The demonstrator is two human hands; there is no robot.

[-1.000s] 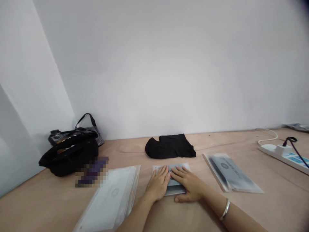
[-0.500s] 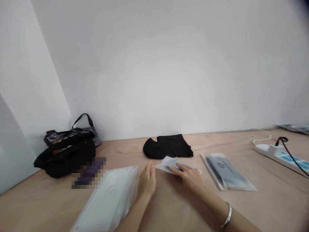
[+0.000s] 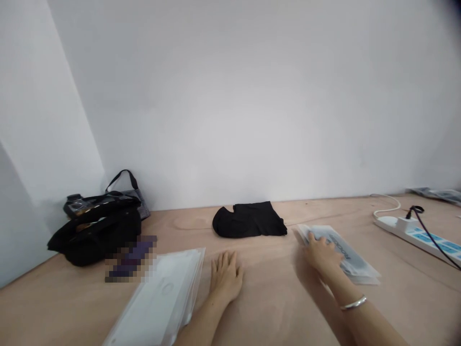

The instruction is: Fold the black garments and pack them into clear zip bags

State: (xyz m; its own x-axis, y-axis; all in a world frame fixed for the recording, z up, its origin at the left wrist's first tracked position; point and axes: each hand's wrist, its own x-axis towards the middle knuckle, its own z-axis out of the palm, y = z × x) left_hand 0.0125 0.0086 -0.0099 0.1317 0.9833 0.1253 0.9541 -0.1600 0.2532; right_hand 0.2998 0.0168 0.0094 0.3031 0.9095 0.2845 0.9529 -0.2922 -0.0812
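My left hand (image 3: 226, 278) lies palm down on the wooden table with its fingers spread and nothing in them. Just left of it is a stack of flat, clear plastic bags (image 3: 162, 293). Over on the right, my right hand (image 3: 323, 254) rests on top of a frosted plastic package (image 3: 347, 254) with dark lettering, fingers apart. This package lies over another one, whose edges show beneath. My right palm hides part of the package's near left side. Beyond both hands, a folded black cloth item (image 3: 250, 219) lies near the wall.
A black bag (image 3: 97, 235) holding a bottle (image 3: 76, 204) stands at the left, with a striped bag (image 3: 142, 204) behind it. A blurred-out purple patch (image 3: 131, 258) covers something beside them. A white power strip (image 3: 421, 235) with cables lies at the right.
My right hand has carried a frosted package rightward from the middle onto the package at the right. My left hand has turned from edge-on to palm down and spread its fingers.
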